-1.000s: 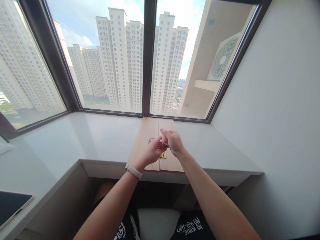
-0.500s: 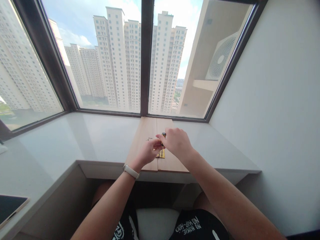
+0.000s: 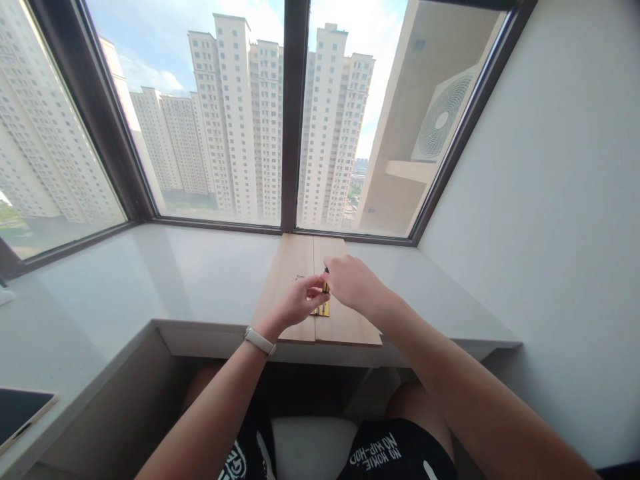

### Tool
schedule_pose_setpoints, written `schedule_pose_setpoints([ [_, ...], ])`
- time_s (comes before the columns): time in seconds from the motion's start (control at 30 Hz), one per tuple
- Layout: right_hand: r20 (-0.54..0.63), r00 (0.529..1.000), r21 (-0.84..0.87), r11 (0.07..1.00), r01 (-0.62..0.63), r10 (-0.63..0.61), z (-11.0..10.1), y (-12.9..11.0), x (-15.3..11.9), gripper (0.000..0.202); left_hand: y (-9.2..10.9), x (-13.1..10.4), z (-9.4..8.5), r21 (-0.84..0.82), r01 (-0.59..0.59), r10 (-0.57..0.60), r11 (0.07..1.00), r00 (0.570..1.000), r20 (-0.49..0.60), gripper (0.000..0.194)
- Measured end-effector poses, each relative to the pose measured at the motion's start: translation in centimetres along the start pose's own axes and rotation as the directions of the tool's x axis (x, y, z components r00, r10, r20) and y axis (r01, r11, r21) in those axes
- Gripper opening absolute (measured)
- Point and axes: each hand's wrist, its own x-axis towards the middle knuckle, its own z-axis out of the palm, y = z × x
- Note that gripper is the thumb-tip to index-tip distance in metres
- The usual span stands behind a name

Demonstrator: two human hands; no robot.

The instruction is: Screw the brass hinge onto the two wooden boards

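Note:
A small yellow-and-black stick (image 3: 326, 283), like a short screwdriver handle, stands roughly upright between my two hands. My left hand (image 3: 301, 298), with a pale band on its wrist, pinches it from the left with thumb and fingers. From the right, my right hand (image 3: 350, 277) has its fingers curled at the dark upper end, palm down. Below them a flat yellow piece (image 3: 324, 309) with dark marks lies on the light wooden boards (image 3: 350, 331). Something thin and dark (image 3: 300, 277) shows behind my left hand. The stick's lower tip is hidden.
The boards lie side by side on a white ledge (image 3: 210, 273), their front ends slightly past its edge. A large window with a dark frame (image 3: 293, 133) rises behind. At lower left is a dark flat device (image 3: 23, 413). My knees are under the ledge.
My right hand has shifted slightly left and turned over the top of the stick. The right board's front end reaches a little farther out. My left hand has barely moved.

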Motion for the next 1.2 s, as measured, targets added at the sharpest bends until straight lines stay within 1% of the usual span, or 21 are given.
schedule_pose_setpoints([
  [0.1,0.025,0.997,0.030,0.997,0.072,-0.073,-0.4,0.7,-0.2,0.009,0.2,0.2,-0.2,-0.016,-0.009,0.009,1.000,1.000,0.013,0.030],
  [0.23,-0.017,0.978,0.068,0.976,0.207,-0.206,-0.4,1.5,-0.3,0.016,0.2,0.8,-0.4,-0.101,-0.033,0.034,0.994,0.999,0.015,0.036],
  [0.33,-0.034,0.952,0.111,0.946,0.305,-0.304,-0.2,1.8,-0.2,0.021,0.2,1.0,-0.3,-0.136,-0.057,0.064,0.989,0.997,0.043,0.031],
  [0.47,-0.033,0.934,0.142,0.923,0.357,-0.356,-0.2,1.9,-0.3,0.022,0.2,1.0,-0.3,-0.166,-0.065,0.074,0.984,0.996,0.045,0.026],
  [0.53,-0.038,0.939,0.152,0.927,0.344,-0.342,-0.3,2.0,-0.4,0.017,0.5,0.9,-0.4,-0.150,-0.060,0.066,0.987,0.997,0.035,0.025],
  [0.6,-0.064,0.959,0.141,0.948,0.284,-0.277,-0.4,2.0,-0.5,0.009,0.8,0.8,-0.6,-0.108,-0.061,0.061,0.992,0.998,0.003,0.022],
  [0.67,-0.105,0.979,0.079,0.980,0.183,-0.174,-0.6,1.7,-0.6,0.027,1.2,0.6,-0.7,-0.055,-0.063,0.061,0.996,0.997,-0.041,0.020],
  [0.73,-0.125,0.989,-0.006,0.996,0.085,-0.085,-0.7,1.2,-0.6,0.042,1.4,0.5,-0.6,-0.016,-0.062,0.061,0.998,0.995,-0.077,0.020],
  [0.83,-0.109,0.994,-0.073,0.997,0.011,-0.019,-0.8,0.3,-0.6,0.049,1.4,0.6,-0.3,0.003,-0.066,0.066,0.998,0.993,-0.099,0.021],
  [0.97,-0.099,0.995,-0.077,0.997,-0.018,0.010,-0.6,-0.6,-0.6,0.038,1.2,0.6,0.0,0.059,-0.062,0.069,0.996,0.988,-0.137,0.024],
  [1.07,-0.058,0.998,-0.040,0.999,0.011,-0.013,-0.4,-0.5,-0.6,0.029,1.2,0.7,-0.2,0.112,-0.047,0.066,0.993,0.984,-0.166,0.027],
  [1.13,-0.039,0.998,-0.005,0.999,0.047,-0.047,-0.4,-0.1,-0.6,0.023,1.4,0.7,-0.4,0.112,-0.052,0.067,0.992,0.990,-0.128,0.027],
  [1.2,-0.033,0.995,0.024,0.995,0.094,-0.093,-0.5,0.4,-0.5,0.015,1.7,0.8,-0.6,0.076,-0.066,0.072,0.995,0.995,-0.075,0.027],
])
